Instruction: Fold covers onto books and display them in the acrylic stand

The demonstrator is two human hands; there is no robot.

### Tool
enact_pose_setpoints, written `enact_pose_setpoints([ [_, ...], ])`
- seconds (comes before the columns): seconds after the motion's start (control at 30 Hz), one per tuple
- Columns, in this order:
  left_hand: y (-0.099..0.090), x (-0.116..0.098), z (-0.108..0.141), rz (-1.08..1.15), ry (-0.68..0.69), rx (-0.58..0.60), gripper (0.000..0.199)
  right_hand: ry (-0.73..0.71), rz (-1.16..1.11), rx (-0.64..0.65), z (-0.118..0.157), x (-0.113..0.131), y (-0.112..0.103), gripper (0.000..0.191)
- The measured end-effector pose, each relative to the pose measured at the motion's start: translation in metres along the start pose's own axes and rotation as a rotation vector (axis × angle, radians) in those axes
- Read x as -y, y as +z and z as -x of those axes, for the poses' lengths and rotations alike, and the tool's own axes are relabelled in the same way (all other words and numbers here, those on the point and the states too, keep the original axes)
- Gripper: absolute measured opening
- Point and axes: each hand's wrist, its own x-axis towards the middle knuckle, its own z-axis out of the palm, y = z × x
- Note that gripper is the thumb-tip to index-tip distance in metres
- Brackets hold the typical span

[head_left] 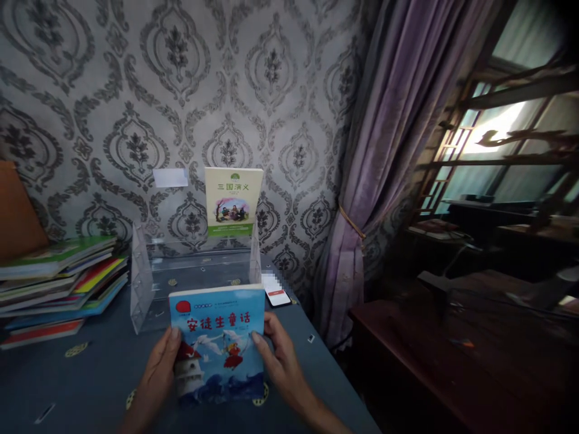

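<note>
A blue picture book (219, 346) with red characters on its cover is held upright between my two hands, low in the middle of the view. My left hand (160, 364) grips its left edge, and my right hand (280, 355) grips its right edge with the thumb on the cover. Just behind it stands a clear plastic rack (140, 277) with stepped sides. On the rack's top right, a cream and green book (233, 202) stands with its cover facing me.
A pile of books (67, 277) lies at the left of the blue-grey table (316, 374). A phone (275, 290) rests right of the rack. Patterned wallpaper rises behind, and a purple curtain (384, 120) hangs at the right beside a dark red wooden surface (420, 374).
</note>
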Motion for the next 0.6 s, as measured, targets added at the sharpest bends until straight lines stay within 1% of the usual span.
enact_pose_setpoints([
  [0.07, 0.0, -0.008, 0.005, 0.028, 0.036, 0.063, 0.065, -0.016, 0.047, 0.05, -0.001, 0.0, -0.006, 0.029],
  [0.13, -0.004, -0.017, 0.008, 0.015, 0.09, 0.15, 0.068, -0.009, 0.053, 0.133, -0.002, 0.001, -0.012, 0.029],
  [0.2, -0.014, -0.022, 0.008, -0.062, 0.16, 0.245, 0.067, 0.032, 0.056, 0.202, -0.003, 0.001, -0.016, 0.031],
  [0.27, -0.026, -0.027, 0.002, -0.177, 0.211, 0.339, 0.062, 0.08, 0.064, 0.233, -0.003, 0.0, -0.019, 0.033],
  [0.37, -0.039, -0.043, -0.013, -0.326, 0.233, 0.427, 0.053, 0.123, 0.03, 0.254, -0.01, 0.003, -0.022, 0.037],
  [0.43, -0.037, -0.066, -0.024, -0.371, 0.224, 0.506, 0.051, 0.111, 0.012, 0.255, -0.023, 0.009, -0.026, 0.038],
  [0.5, -0.029, -0.095, -0.035, -0.381, 0.246, 0.559, 0.046, 0.061, 0.032, 0.22, -0.043, 0.018, -0.032, 0.038],
  [0.53, -0.023, -0.111, -0.04, -0.366, 0.286, 0.513, 0.042, 0.033, 0.06, 0.19, -0.055, 0.023, -0.036, 0.036],
  [0.6, -0.011, -0.144, -0.052, -0.34, 0.371, 0.481, 0.036, -0.041, 0.11, 0.131, -0.082, 0.036, -0.045, 0.036],
])
